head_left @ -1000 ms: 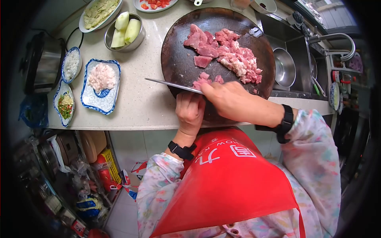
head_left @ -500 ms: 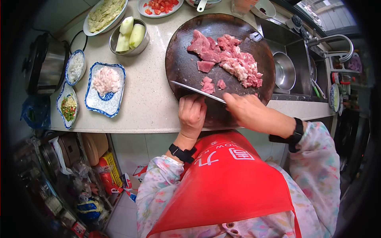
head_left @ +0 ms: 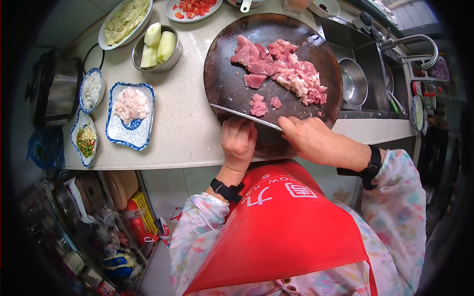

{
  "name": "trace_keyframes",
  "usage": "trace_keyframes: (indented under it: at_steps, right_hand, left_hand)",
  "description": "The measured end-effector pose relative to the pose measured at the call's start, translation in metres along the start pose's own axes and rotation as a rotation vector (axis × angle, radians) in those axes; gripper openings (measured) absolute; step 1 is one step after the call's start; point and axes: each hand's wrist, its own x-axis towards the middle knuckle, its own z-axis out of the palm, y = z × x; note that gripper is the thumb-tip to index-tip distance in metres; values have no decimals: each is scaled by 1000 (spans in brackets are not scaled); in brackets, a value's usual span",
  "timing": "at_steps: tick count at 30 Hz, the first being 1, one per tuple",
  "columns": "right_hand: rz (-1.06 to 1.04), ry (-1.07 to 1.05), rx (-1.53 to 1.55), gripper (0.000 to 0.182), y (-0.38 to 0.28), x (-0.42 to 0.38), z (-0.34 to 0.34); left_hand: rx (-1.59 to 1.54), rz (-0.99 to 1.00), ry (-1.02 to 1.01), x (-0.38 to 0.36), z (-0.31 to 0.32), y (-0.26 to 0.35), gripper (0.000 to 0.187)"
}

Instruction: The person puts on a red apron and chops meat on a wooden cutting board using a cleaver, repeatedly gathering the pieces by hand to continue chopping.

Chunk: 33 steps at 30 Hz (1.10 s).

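My right hand (head_left: 311, 140) is closed around the handle of a knife (head_left: 242, 115), whose blade points left across the near part of a round dark chopping board (head_left: 222, 64). Close behind the blade, my left hand (head_left: 239, 140) has its fingers curled down at the board's near edge; whatever is under them is hidden. Beyond the blade lie a few small pink meat pieces (head_left: 259, 106). Larger slices of raw meat (head_left: 253, 56) sit farther back, beside a heap of chopped meat (head_left: 301, 76) on the right.
Left of the board are a blue-rimmed dish of pale diced meat (head_left: 131, 104), a metal bowl (head_left: 173, 61) with peeled pale-green vegetable pieces, and small dishes. A plate of red pieces (head_left: 193, 9) stands at the back. The sink (head_left: 363, 49) with a metal basin (head_left: 354, 81) is at right.
The view has shifted slightly. My hands and the knife keep nearly the same place over the near part of the board, and the meat lies as before.
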Motion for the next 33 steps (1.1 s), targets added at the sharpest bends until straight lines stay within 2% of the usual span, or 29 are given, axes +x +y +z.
trace_keyframes:
  at_steps: [1,3,6,10,12,14,18,26,28,29,33]
  right_hand:
    - [2,-1,5,27,-3,11,4]
    - [-83,145,1,24,-8,43,12]
    - [-83,186,1,22,-8,61,12]
    - [49,87,57,22,-1,26,10]
    - [6,128,81,23,-2,6,13]
    - [62,22,77,25,-3,-6,11]
    - [47,1,73,27,-3,2,11]
    - [21,200,59,25,-13,11,5]
    - [75,201,48,23,-12,7,4]
    - [125,199,43,21,-12,6,5]
    - [114,236,80,20,-11,8,19]
  left_hand:
    - [14,-12,-3,-2,-1,-1,23]
    - [-7,-22,-40,-2,-5,0,22]
    - [-20,-12,-75,1,-8,-1,20]
    - [-32,-6,-34,2,-5,-1,21]
    - [-25,-17,-23,-3,-4,-2,21]
    - [-26,-11,-21,-2,-5,-2,21]
    - [-12,6,-34,-2,-4,-3,21]
    - [-86,-26,-87,-2,-15,-11,24]
    - [26,-164,-20,7,-18,-10,18]
    - [34,-160,-9,12,-18,-9,17]
    - [19,-56,-30,15,-11,-16,18]
